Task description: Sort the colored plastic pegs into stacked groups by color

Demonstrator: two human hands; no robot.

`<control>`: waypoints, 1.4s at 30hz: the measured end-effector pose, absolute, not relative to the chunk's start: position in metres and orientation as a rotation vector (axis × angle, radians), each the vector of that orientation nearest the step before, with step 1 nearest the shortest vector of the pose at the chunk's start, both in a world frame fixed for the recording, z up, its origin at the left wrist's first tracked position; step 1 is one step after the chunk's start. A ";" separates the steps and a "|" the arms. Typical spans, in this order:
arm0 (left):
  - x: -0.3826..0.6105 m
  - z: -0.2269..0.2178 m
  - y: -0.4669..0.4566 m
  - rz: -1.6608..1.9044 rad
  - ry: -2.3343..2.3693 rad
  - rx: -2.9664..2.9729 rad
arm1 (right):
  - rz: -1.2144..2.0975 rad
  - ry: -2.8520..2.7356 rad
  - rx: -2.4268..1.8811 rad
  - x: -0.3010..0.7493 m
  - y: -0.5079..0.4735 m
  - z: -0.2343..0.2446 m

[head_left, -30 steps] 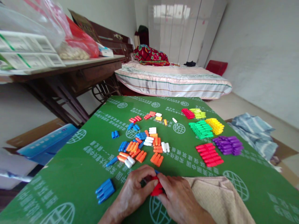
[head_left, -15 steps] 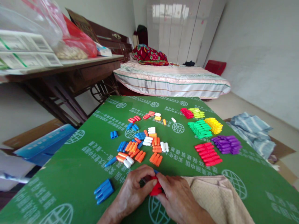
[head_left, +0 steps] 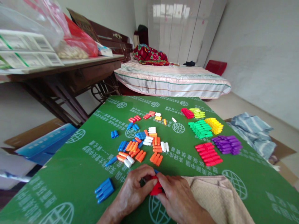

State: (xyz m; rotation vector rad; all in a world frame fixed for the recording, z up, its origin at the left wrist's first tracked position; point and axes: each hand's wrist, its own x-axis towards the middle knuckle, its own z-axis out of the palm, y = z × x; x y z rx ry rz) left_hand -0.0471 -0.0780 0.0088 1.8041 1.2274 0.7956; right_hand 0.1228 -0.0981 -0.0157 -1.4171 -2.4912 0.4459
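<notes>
Near the front edge of the board, my left hand [head_left: 137, 185] and my right hand [head_left: 175, 193] close together on red bullet-shaped plastic blocks [head_left: 155, 188]. A bit of blue [head_left: 156, 171] shows just beyond the fingers; most of what I hold is hidden. To the left lies a joined set of blue bullet-shaped blocks [head_left: 104, 190]. Ahead of my hands is a scattered group of orange blocks [head_left: 156, 159], white blocks [head_left: 164, 146] and blue blocks [head_left: 114, 134]. A beige cloth [head_left: 217, 196] lies partly under my right forearm.
On the green board [head_left: 88, 168], stacked green [head_left: 200, 128], yellow [head_left: 214, 125], purple [head_left: 227, 145] and red blocks [head_left: 208, 154] stand at the right. A wooden table [head_left: 88, 65] with bags is at the left, a bed [head_left: 173, 81] beyond. Striped fabric [head_left: 252, 130] lies off the right edge.
</notes>
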 end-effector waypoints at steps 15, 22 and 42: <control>-0.050 0.002 -0.076 0.814 1.248 1.828 | 0.423 -2.507 -1.376 0.123 -0.096 -0.021; -0.049 0.011 -0.076 0.759 1.296 1.835 | 0.421 -2.519 -1.392 0.121 -0.097 -0.015; -0.066 -0.006 -0.068 0.875 1.506 1.797 | 0.165 -2.233 -1.361 0.195 -0.095 -0.014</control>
